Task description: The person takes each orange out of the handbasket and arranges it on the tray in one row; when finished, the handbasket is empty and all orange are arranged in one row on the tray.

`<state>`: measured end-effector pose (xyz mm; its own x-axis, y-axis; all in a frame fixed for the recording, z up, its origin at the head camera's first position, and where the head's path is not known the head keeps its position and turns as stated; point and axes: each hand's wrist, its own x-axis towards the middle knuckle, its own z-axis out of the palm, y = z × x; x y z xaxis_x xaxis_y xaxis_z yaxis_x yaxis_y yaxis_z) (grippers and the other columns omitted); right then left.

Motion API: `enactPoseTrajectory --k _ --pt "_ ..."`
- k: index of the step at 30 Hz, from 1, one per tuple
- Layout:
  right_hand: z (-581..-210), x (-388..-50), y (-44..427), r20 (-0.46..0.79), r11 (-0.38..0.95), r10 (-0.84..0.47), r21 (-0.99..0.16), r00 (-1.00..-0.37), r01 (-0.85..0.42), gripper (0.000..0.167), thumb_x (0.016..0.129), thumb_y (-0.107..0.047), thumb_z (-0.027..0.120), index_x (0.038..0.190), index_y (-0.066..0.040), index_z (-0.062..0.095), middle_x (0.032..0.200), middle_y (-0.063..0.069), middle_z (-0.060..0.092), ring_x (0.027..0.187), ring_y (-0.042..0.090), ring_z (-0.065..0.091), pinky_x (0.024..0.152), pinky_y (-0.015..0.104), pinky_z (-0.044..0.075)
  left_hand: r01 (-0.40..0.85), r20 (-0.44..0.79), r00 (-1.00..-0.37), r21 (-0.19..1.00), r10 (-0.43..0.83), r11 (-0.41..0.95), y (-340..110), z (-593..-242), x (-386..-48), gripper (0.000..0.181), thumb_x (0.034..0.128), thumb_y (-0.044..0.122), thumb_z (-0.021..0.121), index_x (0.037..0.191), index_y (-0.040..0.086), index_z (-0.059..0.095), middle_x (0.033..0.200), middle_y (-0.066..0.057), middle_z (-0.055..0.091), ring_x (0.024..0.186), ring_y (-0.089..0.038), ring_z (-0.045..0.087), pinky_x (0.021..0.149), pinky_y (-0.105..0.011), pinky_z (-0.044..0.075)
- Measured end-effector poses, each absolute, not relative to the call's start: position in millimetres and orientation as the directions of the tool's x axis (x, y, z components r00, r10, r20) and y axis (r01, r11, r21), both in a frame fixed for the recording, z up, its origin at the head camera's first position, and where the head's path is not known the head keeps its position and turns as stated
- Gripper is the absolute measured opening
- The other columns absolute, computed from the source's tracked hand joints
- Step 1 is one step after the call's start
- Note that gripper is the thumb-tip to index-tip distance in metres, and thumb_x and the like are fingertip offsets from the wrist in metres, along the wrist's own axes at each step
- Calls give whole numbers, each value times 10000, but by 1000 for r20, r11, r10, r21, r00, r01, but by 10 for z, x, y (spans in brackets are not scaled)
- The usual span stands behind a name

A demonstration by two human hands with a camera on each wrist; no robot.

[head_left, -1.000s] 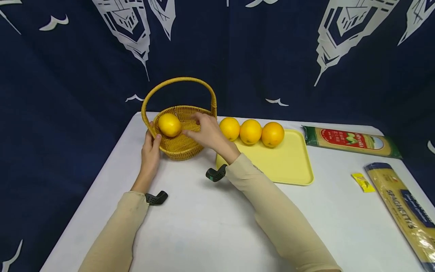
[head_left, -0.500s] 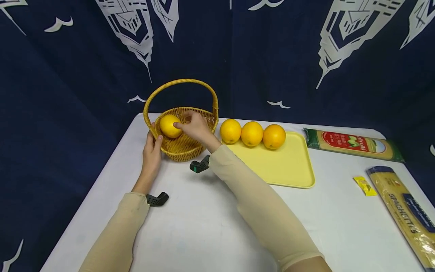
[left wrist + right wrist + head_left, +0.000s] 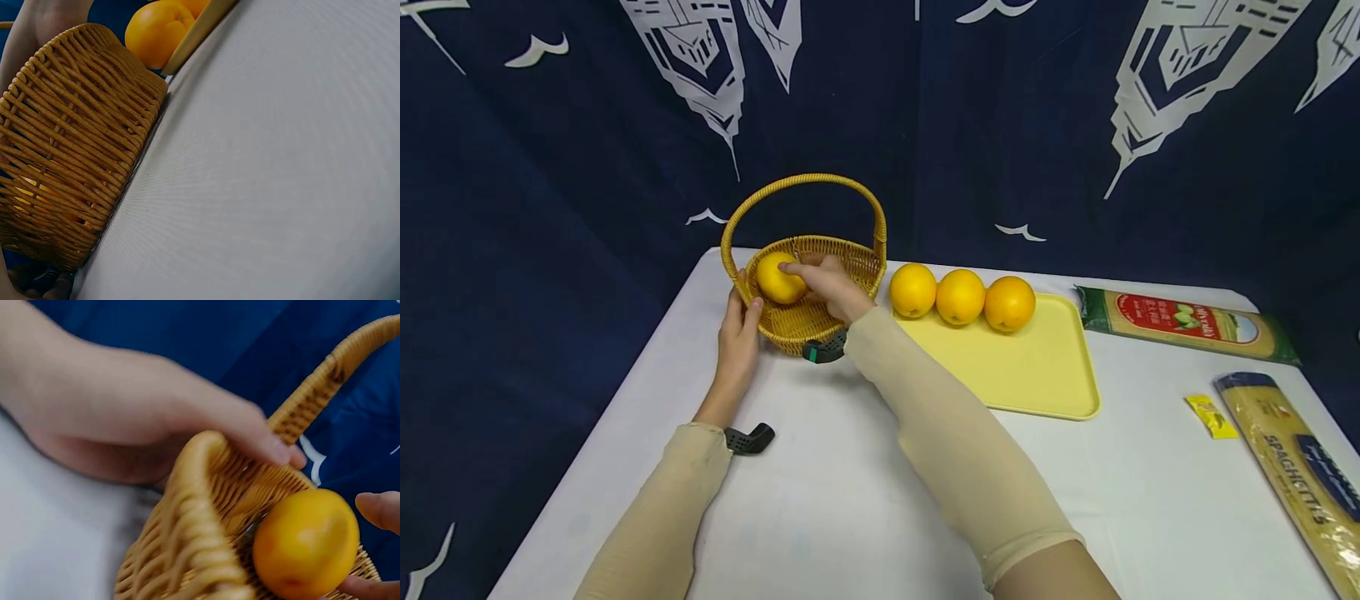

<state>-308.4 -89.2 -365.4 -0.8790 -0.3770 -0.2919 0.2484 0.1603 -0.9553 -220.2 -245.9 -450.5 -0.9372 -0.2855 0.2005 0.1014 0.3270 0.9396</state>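
A wicker basket (image 3: 805, 329) with a tall arched handle stands near the table's back left corner, one orange (image 3: 772, 279) inside at its left. My left hand (image 3: 739, 342) grips the basket's left side near the handle's base, thumb at the rim. In the right wrist view the left hand (image 3: 150, 419) shows large beside the handle. My right hand (image 3: 835, 287) reaches into the basket; its thumb lies over the orange in the head view. The right wrist view shows thumb and a finger spread about the orange (image 3: 306, 544), with a small gap at the thumb.
Three oranges (image 3: 961, 297) sit in a row along the back of a yellow tray (image 3: 1022, 375), right of the basket. Farther right lie a green-ended pasta pack (image 3: 1187, 321), a small yellow packet (image 3: 1212, 416) and a spaghetti pack (image 3: 1292, 467). A dark curtain hangs behind.
My right hand has moved left and deeper into the basket, up to the orange there. The left hand keeps its hold on the basket.
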Motion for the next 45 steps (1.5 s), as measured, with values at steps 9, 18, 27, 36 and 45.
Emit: enactPoseTrajectory --k 9,18,27,36,45 --pt "-3766 -3066 -986 -262 195 -390 -961 -883 199 768 979 -279 762 1588 -1 386 1560 202 484 1352 308 588 1100 406 546 80 180 -943 940 -279 333 -2439 -4499 -2206 603 1139 432 403 1692 383 167 1732 20 295 1564 -187 338 1306 -405 277" --pt "-3784 -3027 -1017 -221 232 -379 -963 -899 139 776 911 -263 847 1506 49 459 1454 225 550 1249 310 646 1040 414 585 101 206 -936 934 -284 344 -2460 -4529 -2208 607 1135 457 403 1694 357 189 1725 -3 310 1556 -195 352 1301 -407 289" --pt "-3755 -3007 -947 -208 195 -353 -970 -912 146 715 893 -255 858 1432 62 511 1392 211 573 1178 286 680 999 420 608 89 204 -934 929 -295 360 -2444 -4512 -2213 610 1129 469 401 1694 334 216 1720 -22 327 1553 -210 360 1293 -413 304" --pt "-3609 -2940 -735 -187 180 -411 -976 -893 121 784 892 -299 853 1491 27 467 1458 193 515 1041 247 703 1040 453 588 100 217 -930 926 -297 363 -2454 -4521 -2184 613 1131 454 402 1697 321 210 1725 -9 313 1566 -204 333 1306 -412 272" --pt "-3487 -2871 -371 -126 138 -399 -987 -908 76 744 902 -307 838 1497 -32 487 1368 173 628 1094 257 710 1043 432 586 118 231 -933 920 -275 374 -2496 -4512 -2196 614 1132 455 391 1699 327 194 1739 14 273 1583 -194 293 1317 -412 242"
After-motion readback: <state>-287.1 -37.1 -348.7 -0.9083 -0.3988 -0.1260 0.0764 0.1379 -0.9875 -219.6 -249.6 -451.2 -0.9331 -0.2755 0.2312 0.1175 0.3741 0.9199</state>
